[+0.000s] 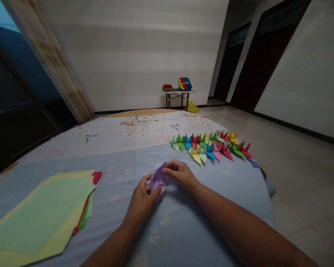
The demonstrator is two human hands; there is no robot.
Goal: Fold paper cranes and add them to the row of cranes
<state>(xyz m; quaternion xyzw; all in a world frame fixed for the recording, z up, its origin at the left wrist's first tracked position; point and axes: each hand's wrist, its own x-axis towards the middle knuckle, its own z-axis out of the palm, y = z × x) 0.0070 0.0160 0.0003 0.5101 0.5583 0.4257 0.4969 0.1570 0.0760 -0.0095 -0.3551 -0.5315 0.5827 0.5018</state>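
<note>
A purple sheet of folding paper (157,180), partly folded, is held up over the blue floral cloth in the middle of the table. My left hand (143,196) grips its lower left part, thumb pressed on the front. At its upper right edge, my right hand (180,173) pinches the paper between thumb and fingers. Beyond my right hand stand rows of folded paper cranes (208,150) in green, blue, red, pink and yellow. To the left lies a stack of coloured paper sheets (44,213), pale green and yellow on top, with red and green edges showing.
The round table's blue cloth (122,237) meets a white flowered cloth (111,133) toward the back. Against the far wall, a small table (180,92) carries a colourful bag (185,84) and a red item. A yellow plastic bag (193,106) lies on the floor.
</note>
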